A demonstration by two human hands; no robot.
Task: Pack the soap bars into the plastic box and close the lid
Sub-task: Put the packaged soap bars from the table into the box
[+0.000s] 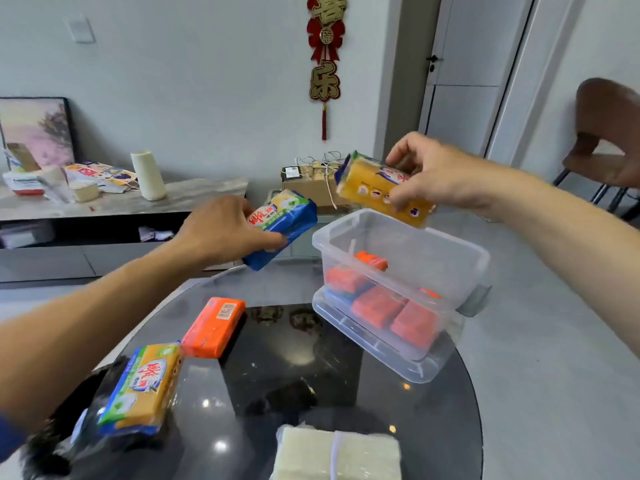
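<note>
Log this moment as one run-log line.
left hand: holds blue-wrapped soap | right hand: holds yellow soap over plastic box | box: open, orange bars inside | table: orange bar waiting

Round glossy black desk (311, 375) under me. Pale woven cloth bundle (337, 453) at its near edge. Red-and-gold hanging wall ornament (325, 60) ahead, open cardboard box with white cables (311, 183) below it. Cream thread cone (149, 174) on the marble sideboard (114, 202), framed painting (36, 131) leaning behind. Brown chair (609, 133) on the right.
</note>
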